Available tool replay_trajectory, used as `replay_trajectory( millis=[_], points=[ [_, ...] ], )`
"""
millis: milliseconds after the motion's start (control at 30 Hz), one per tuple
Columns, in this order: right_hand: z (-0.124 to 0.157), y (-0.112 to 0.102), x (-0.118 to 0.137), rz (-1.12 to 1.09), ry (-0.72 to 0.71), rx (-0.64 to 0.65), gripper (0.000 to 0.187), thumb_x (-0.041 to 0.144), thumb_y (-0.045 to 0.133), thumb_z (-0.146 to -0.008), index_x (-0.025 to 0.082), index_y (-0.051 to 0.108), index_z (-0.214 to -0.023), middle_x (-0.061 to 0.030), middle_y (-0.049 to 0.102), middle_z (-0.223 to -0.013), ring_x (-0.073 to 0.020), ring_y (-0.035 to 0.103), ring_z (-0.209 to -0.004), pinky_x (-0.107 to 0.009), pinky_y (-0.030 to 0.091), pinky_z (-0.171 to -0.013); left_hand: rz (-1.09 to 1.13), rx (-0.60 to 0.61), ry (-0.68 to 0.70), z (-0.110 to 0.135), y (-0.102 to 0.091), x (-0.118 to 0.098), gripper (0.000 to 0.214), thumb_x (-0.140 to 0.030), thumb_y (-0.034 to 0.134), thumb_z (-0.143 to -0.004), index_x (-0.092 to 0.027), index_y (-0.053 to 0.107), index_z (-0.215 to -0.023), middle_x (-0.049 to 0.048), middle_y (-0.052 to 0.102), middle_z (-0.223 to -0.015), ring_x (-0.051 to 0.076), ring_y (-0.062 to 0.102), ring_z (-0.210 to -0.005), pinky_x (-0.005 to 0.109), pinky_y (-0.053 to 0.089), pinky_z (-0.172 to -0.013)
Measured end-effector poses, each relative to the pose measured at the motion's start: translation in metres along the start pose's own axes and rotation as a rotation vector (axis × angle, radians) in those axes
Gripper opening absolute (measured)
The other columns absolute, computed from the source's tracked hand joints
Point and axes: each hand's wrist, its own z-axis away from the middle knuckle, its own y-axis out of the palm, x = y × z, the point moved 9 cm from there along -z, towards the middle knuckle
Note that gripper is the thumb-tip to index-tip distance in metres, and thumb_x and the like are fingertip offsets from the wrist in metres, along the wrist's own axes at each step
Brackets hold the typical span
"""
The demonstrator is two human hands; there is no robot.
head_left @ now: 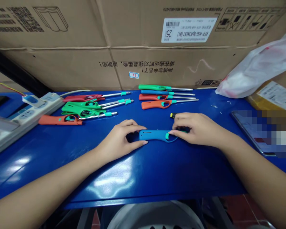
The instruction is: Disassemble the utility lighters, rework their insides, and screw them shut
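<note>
A blue lighter handle [154, 135] with a teal trigger lies on the blue table [157, 171] between my hands. My left hand [124, 140] pinches its left end, thumb below and fingers above. My right hand [197, 128] closes over its right end near the trigger, covering the front part. A small black and yellow tool tip [172, 115] shows just behind my right hand's fingers.
Assembled long lighters lie in two groups: red and green ones [85, 109] at left, several green, blue and orange ones [162, 95] behind. A white power strip [26, 114] sits far left. Cardboard boxes [133, 47] wall the back. A plastic bag [257, 68] and a phone [259, 130] lie right.
</note>
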Motion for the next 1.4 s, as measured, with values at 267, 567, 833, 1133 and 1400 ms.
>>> replay_trajectory(
  millis=[267, 567, 833, 1133, 1400],
  points=[
    [-0.001, -0.005, -0.046, 0.123, 0.353, -0.198, 0.035, 0.046, 0.063, -0.094, 0.021, 0.066, -0.119, -0.0128, 0.066, -0.125, -0.0293, 0.068, -0.1, -0.036, 0.05, -0.067, -0.067, -0.004, 0.046, 0.001, 0.002, -0.003, 0.039, -0.041, 0.078, -0.087, -0.02, 0.074, -0.119, 0.007, 0.069, -0.11, 0.023, 0.066, -0.1, 0.036, 0.053, -0.09],
    [0.029, -0.06, -0.09, 0.18, 0.68, -0.437, 0.039, 0.047, 0.052, -0.097, 0.02, 0.059, -0.124, -0.0176, 0.074, -0.11, -0.0364, 0.07, -0.09, -0.045, 0.05, -0.071, -0.092, 0.011, 0.09, 0.001, 0.005, -0.01, 0.035, -0.041, 0.071, -0.093, -0.02, 0.074, -0.121, 0.0077, 0.07, -0.109, 0.024, 0.066, -0.101, 0.04, 0.052, -0.094],
    [0.068, -0.103, -0.127, 0.163, 0.917, -0.645, 0.044, 0.037, 0.05, -0.097, 0.012, 0.051, -0.133, -0.0295, 0.068, -0.121, -0.0442, 0.066, -0.107, -0.053, 0.048, -0.084, -0.115, 0.015, 0.082, 0.004, 0.006, -0.012, 0.043, -0.046, 0.072, -0.091, -0.022, 0.072, -0.127, 0.0086, 0.071, -0.113, 0.025, 0.066, -0.105, 0.042, 0.052, -0.097],
    [0.07, -0.109, -0.129, -0.056, 0.741, -0.866, 0.023, 0.04, 0.054, -0.096, 0.024, 0.048, -0.11, -0.0239, 0.069, -0.12, -0.039, 0.065, -0.104, -0.05, 0.044, -0.088, -0.123, 0.021, 0.097, 0.004, 0.006, -0.017, 0.033, -0.033, 0.068, -0.09, -0.019, 0.074, -0.12, 0.0092, 0.071, -0.113, 0.026, 0.067, -0.105, 0.047, 0.049, -0.103],
    [0.05, -0.099, -0.082, -0.634, 0.515, -0.975, 0.021, 0.052, 0.048, -0.097, 0.032, 0.044, -0.1, -0.008, 0.074, -0.109, -0.0157, 0.043, -0.052, -0.036, 0.034, -0.051, -0.085, 0.073, 0.152, 0.006, 0.017, -0.022, 0.037, -0.031, 0.069, -0.094, -0.021, 0.07, -0.13, 0.0089, 0.07, -0.117, 0.024, 0.065, -0.108, 0.045, 0.049, -0.102]
  ],
)
